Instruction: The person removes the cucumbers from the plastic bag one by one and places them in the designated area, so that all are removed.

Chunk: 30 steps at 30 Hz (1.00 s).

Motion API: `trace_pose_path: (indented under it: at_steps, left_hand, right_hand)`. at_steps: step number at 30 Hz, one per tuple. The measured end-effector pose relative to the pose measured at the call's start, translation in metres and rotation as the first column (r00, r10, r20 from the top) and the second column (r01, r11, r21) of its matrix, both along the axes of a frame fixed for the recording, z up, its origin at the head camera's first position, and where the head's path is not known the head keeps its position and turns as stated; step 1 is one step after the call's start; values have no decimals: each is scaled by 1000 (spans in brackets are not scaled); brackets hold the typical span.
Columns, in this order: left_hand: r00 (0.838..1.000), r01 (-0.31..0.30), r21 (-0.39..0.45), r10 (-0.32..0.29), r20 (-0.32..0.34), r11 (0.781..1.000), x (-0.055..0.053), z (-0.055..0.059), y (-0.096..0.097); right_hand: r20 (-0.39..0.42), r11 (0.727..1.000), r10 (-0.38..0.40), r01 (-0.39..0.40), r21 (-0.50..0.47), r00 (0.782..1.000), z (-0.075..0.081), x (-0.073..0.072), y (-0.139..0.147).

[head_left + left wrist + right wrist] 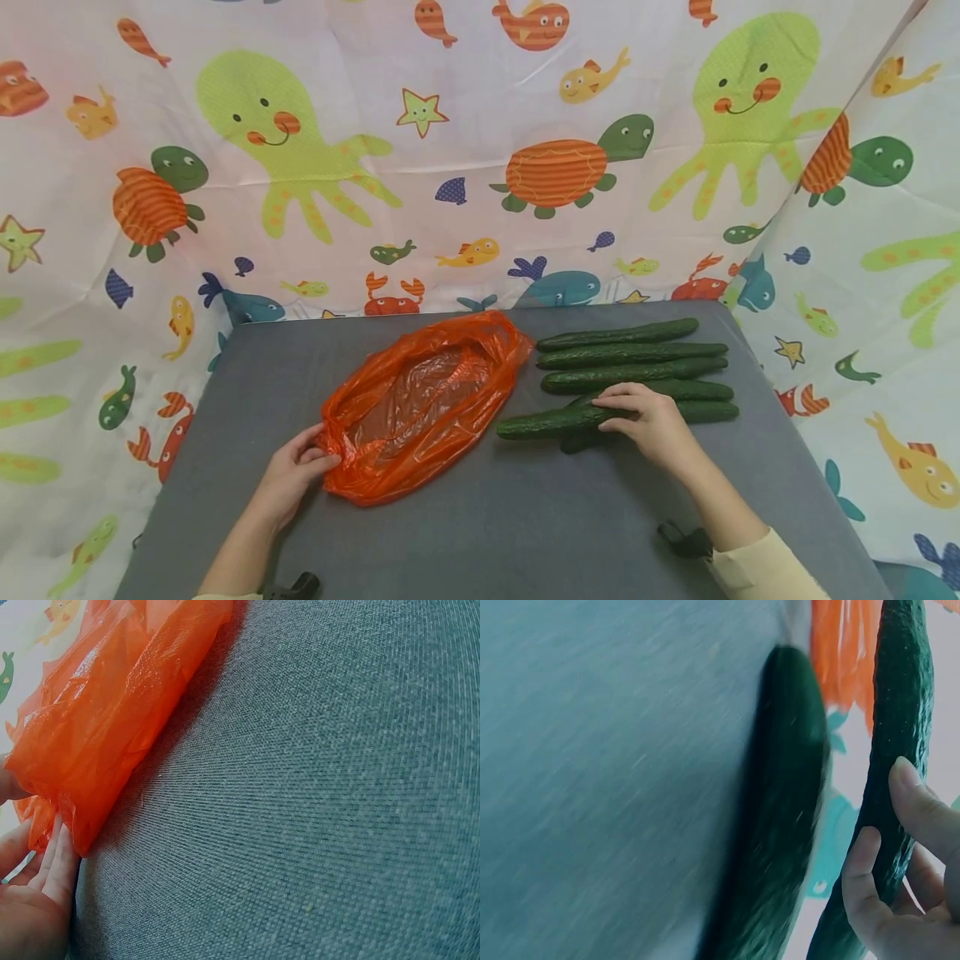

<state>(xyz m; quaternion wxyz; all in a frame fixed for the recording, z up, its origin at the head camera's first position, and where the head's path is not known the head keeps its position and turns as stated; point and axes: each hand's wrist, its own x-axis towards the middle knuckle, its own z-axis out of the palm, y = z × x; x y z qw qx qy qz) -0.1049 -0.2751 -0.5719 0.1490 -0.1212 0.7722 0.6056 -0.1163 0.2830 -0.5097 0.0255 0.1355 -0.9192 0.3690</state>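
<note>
An orange plastic bag (435,473) lies spread on the table with its mouth facing up. At its near left end my left hand (296,471) pinches the rim between thumb and fingers; the left wrist view shows the gathered film of the bag (112,712) at the fingertips. My right hand (647,421) holds a dark green cucumber (534,426) from above, thumb on one side and fingers on the other. In the right wrist view this cucumber (902,697) is apart from another cucumber (780,802) that lies on the table.
Several more cucumbers (633,357) lie side by side at the right of the grey table (465,542), beyond my right hand. A curtain (465,150) printed with sea animals hangs along the back and both sides. Black straps (686,540) show at the wrists.
</note>
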Motion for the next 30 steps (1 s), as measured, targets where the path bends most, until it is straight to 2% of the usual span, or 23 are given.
trace_pose_path:
  at_steps: [6, 15, 22, 26, 30]
  left_hand:
    - [1000, 0, 4, 0, 10, 1000, 0, 3, 0]
    - [1000, -2, -5, 2, 22, 1000, 0, 4, 0]
    - [1000, 3, -3, -3, 18, 1000, 0, 4, 0]
    - [1000, 9, -4, -9, 8, 1000, 1, 4, 0]
    - [1000, 16, -6, -16, -7, 1000, 2, 4, 1]
  right_hand:
    - [-13, 998, -53, 53, 29, 999, -8, 8, 27]
    - [-23, 992, -90, 92, 90, 996, -14, 19, 57]
    - [-30, 992, -51, 54, 113, 998, -21, 25, 72]
    - [-23, 994, -27, 29, 106, 999, -21, 27, 76]
    - [6, 990, -20, 20, 139, 1000, -19, 29, 79]
